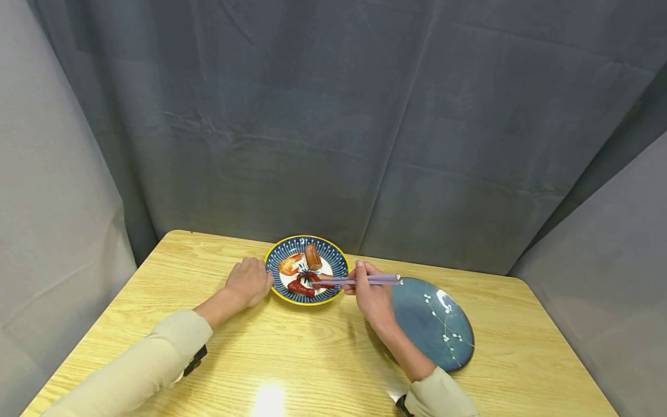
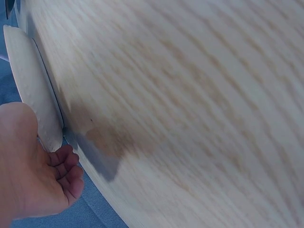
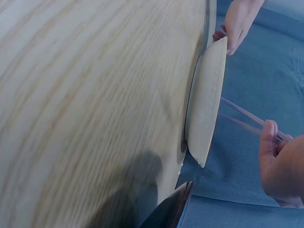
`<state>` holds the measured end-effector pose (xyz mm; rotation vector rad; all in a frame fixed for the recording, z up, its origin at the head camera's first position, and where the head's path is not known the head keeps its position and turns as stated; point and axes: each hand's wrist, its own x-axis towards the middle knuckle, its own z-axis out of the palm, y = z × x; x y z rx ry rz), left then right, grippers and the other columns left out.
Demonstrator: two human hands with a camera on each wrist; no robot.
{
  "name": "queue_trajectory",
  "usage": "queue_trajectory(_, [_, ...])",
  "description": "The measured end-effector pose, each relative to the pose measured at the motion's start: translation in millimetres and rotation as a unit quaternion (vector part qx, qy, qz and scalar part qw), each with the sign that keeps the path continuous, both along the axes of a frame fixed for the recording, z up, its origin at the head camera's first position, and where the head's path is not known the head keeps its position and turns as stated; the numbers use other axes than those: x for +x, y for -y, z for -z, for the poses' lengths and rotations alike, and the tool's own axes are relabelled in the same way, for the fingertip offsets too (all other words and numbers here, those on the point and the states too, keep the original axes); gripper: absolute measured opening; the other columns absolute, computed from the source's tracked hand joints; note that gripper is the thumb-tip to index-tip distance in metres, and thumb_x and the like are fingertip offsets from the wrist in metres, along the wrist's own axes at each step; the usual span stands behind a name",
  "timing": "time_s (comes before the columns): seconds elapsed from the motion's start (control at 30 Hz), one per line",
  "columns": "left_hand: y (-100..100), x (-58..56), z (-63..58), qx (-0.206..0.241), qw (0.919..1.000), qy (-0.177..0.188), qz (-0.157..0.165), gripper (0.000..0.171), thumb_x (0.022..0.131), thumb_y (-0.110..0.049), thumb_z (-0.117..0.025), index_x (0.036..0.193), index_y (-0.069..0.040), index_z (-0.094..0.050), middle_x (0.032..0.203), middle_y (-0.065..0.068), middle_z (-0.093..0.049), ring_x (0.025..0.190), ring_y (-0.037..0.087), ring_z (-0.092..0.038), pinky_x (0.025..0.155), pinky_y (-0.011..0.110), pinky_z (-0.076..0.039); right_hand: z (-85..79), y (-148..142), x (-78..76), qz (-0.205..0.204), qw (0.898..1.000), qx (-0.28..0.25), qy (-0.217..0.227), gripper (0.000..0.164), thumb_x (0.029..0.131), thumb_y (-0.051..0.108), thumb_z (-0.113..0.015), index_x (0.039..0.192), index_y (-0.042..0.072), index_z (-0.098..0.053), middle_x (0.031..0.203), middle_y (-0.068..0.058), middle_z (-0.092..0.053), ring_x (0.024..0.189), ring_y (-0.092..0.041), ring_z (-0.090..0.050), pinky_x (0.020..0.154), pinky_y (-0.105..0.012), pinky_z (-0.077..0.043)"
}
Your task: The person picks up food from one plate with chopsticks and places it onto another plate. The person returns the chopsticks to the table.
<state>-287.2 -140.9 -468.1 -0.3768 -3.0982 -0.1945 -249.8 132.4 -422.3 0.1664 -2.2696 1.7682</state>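
A patterned blue-and-white bowl point(image 1: 333, 258) with a yellow rim stands near the table's back edge. Inside lie an orange shrimp-like piece point(image 1: 289, 265), a brown sausage-like piece point(image 1: 312, 256) and a dark red piece point(image 1: 300, 288), with more reddish food beside the chopstick tips. My left hand point(image 1: 249, 282) pinches the bowl's left rim, thumb over the edge and fingers curled in the left wrist view. From the right, my right hand point(image 1: 372, 295) grips a pair of light purple chopsticks point(image 1: 383, 279), whose tips reach in over the food. The bowl's pale outside point(image 3: 207, 95) shows in the right wrist view.
To the right, partly under my right forearm, lies a dark blue plate point(image 1: 432, 324) with white blossom branches. The wooden table point(image 1: 302, 353) ends just behind the bowl at a grey curtain point(image 1: 292, 145). Pale curtains hang at both sides.
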Motion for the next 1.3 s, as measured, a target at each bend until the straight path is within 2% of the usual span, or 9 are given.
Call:
queue_trajectory(0.2, [1, -0.6, 2.7, -0.003, 0.9999, -0.015, 0.006, 0.038, 0.102, -0.025, -0.034, 0.098, 0.009, -0.05, 0.091, 0.018, -0.045, 0.093, 0.035, -0.047, 0.083, 0.047, -0.043, -1.8, -2, -0.4, 0.011, 1.0, -0.019, 0.003, 0.041, 0.106, 0.021, -0.045, 0.084, -0.008, -0.063, 0.074, -0.016, -0.067, 0.064, -0.024, -0.069, 0.06, -0.032, -0.057])
queue_trajectory(0.4, [1, -0.3, 1.0, -0.003, 1.0, -0.005, 0.002, 0.038, 0.103, -0.025, -0.034, 0.101, 0.009, -0.05, 0.092, 0.018, -0.045, 0.096, 0.035, -0.047, 0.084, 0.048, -0.042, -6.1, -4, -0.3, 0.029, 0.999, -0.014, 0.006, 0.04, 0.106, 0.021, -0.045, 0.083, -0.006, -0.063, 0.073, -0.017, -0.068, 0.062, -0.021, -0.068, 0.06, -0.031, -0.057])
queue_trajectory(0.5, [1, -0.1, 0.2, 0.001, 1.0, -0.003, 0.0, 0.038, 0.103, -0.025, -0.034, 0.102, 0.009, -0.051, 0.092, 0.018, -0.045, 0.097, 0.035, -0.047, 0.085, 0.048, -0.042, -17.6, -3, 6.2, 0.029, 0.999, -0.024, 0.009, 0.038, 0.106, 0.018, -0.045, 0.084, -0.008, -0.063, 0.074, -0.02, -0.068, 0.063, -0.022, -0.068, 0.06, -0.03, -0.057])
queue_trajectory(0.63, [1, -1.0, 1.8, 0.004, 1.0, -0.004, -0.002, 0.039, 0.103, -0.026, -0.034, 0.103, 0.01, -0.051, 0.093, 0.018, -0.045, 0.097, 0.036, -0.047, 0.086, 0.048, -0.042, -20.3, -6, 7.8, 0.028, 0.999, -0.032, 0.004, 0.039, 0.106, 0.019, -0.045, 0.085, -0.008, -0.062, 0.074, -0.02, -0.067, 0.063, -0.021, -0.068, 0.06, -0.03, -0.057])
queue_trajectory(0.73, [1, -1.6, 3.1, 0.002, 1.0, -0.003, -0.003, 0.041, 0.103, -0.026, -0.033, 0.105, 0.01, -0.051, 0.094, 0.018, -0.046, 0.098, 0.036, -0.047, 0.086, 0.048, -0.041, -12.8, -11, 2.4, 0.028, 0.999, -0.031, -0.007, 0.04, 0.107, 0.022, -0.044, 0.084, -0.006, -0.062, 0.073, -0.016, -0.067, 0.061, -0.016, -0.067, 0.06, -0.029, -0.057])
queue_trajectory(0.87, [1, -0.9, 2.7, -0.002, 1.0, -0.001, -0.005, 0.04, 0.103, -0.026, -0.034, 0.104, 0.01, -0.051, 0.094, 0.018, -0.046, 0.099, 0.035, -0.047, 0.086, 0.048, -0.042, -13.8, -16, 3.7, 0.022, 0.999, -0.039, -0.014, 0.039, 0.107, 0.019, -0.045, 0.084, -0.007, -0.061, 0.075, -0.016, -0.066, 0.061, -0.014, -0.068, 0.059, -0.029, -0.057])
queue_trajectory(1.3, [1, 0.0, 1.0, -0.003, 1.0, -0.005, -0.002, 0.039, 0.103, -0.025, -0.034, 0.102, 0.009, -0.051, 0.093, 0.018, -0.046, 0.097, 0.035, -0.047, 0.086, 0.048, -0.043, -18.9, -41, 9.9, 0.026, 0.997, -0.061, -0.029, 0.041, 0.106, 0.02, -0.047, 0.085, -0.012, -0.059, 0.077, -0.022, -0.064, 0.065, -0.02, -0.069, 0.06, -0.031, -0.057])
